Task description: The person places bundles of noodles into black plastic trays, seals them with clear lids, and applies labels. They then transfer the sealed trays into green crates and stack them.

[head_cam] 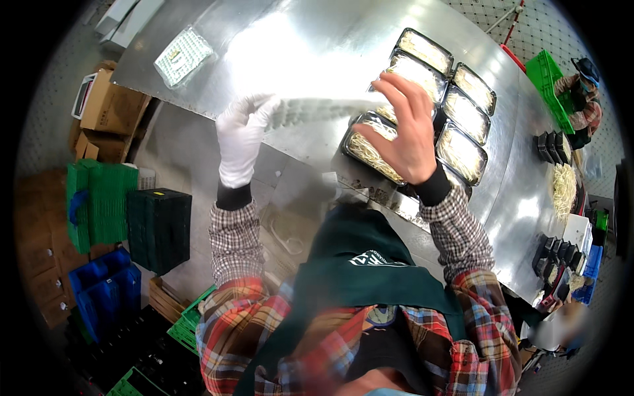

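Note:
My left hand (pixel 245 131), in a white glove, pinches one end of a thin pale sheet (pixel 317 110) with rows of grey-green marks. The sheet is held level above the front edge of the steel table (pixel 307 158) and is partly washed out by glare. My bare right hand (pixel 408 128) is spread at the sheet's far end, thumb and fingers apart; whether it touches the sheet is unclear. Beneath and beside that hand sit several black plastic trays of bean sprouts (pixel 369 146) under clear film, in two rows. A tray of sprouts (pixel 461 153) lies right of my wrist.
A plastic-wrapped pack of pale sheets (pixel 183 57) lies at the table's left. Loose sprouts (pixel 563 190) and stacked black trays (pixel 552 147) are at the right. Beyond, a person (pixel 587 104) holds a green crate (pixel 547 89). Cardboard boxes (pixel 106 109) and a dark crate (pixel 158 230) stand left.

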`<state>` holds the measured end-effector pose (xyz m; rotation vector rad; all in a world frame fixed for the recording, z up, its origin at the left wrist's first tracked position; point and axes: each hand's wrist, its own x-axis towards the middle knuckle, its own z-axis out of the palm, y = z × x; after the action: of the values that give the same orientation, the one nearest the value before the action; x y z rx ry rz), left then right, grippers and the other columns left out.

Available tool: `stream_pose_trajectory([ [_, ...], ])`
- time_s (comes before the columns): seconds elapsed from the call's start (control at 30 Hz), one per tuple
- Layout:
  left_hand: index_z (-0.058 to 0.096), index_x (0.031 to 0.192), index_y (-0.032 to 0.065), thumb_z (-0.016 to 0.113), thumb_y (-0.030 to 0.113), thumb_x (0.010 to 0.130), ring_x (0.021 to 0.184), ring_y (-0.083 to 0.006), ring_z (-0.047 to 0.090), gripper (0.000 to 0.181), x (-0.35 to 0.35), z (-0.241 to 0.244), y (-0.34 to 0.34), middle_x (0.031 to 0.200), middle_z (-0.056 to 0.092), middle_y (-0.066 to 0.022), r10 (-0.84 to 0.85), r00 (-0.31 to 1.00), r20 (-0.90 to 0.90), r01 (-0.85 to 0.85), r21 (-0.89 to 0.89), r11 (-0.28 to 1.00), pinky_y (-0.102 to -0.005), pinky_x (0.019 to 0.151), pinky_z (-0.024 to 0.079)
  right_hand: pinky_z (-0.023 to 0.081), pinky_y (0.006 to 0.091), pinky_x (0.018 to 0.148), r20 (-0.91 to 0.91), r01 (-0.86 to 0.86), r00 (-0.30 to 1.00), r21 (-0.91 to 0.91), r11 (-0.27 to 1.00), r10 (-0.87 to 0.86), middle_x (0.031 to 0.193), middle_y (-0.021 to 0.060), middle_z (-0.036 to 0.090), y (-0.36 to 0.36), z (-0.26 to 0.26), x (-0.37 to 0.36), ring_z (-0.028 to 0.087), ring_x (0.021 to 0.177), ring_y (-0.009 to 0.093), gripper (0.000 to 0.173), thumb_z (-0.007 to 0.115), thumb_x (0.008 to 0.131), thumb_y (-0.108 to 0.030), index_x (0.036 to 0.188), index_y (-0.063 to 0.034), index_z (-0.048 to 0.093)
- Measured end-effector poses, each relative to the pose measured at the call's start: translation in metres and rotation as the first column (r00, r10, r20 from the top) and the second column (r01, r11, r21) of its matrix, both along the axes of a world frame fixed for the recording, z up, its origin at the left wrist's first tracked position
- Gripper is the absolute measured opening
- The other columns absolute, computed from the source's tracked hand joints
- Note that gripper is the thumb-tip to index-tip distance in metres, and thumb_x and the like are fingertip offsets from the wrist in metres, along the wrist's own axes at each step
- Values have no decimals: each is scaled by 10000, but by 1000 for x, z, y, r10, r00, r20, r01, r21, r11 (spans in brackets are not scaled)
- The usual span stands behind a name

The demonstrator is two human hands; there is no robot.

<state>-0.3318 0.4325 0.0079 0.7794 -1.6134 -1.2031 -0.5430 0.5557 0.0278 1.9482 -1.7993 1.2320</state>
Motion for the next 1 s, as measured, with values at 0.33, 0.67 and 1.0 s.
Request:
stream_pose_trajectory([
  [0.33,657,871,2,621,69,851,650,-22,517,79,9,21,82,742,626,18,-101,995,8,99,125,987,-173,586,407,450,366,657,187,-431,903,399,809,388,770,106,618,36,6,-11,573,707,276,214,685,767,-233,880,-52,660],
  [0.67,647,828,-15,622,26,828,570,-31,491,48,-32,7,119,660,596,4,-150,986,79,143,86,986,-190,514,394,420,318,676,-42,-106,994,-12,994,105,804,-11,586,83,-2,20,547,746,182,191,659,674,-108,862,-139,649],
  [1.0,574,739,19,573,182,885,609,-26,437,219,-53,-38,110,646,503,50,-323,908,265,203,396,895,-200,564,372,471,250,781,935,145,313,130,981,-170,886,26,602,158,-69,-17,565,862,118,212,563,825,38,1025,-7,613],
])
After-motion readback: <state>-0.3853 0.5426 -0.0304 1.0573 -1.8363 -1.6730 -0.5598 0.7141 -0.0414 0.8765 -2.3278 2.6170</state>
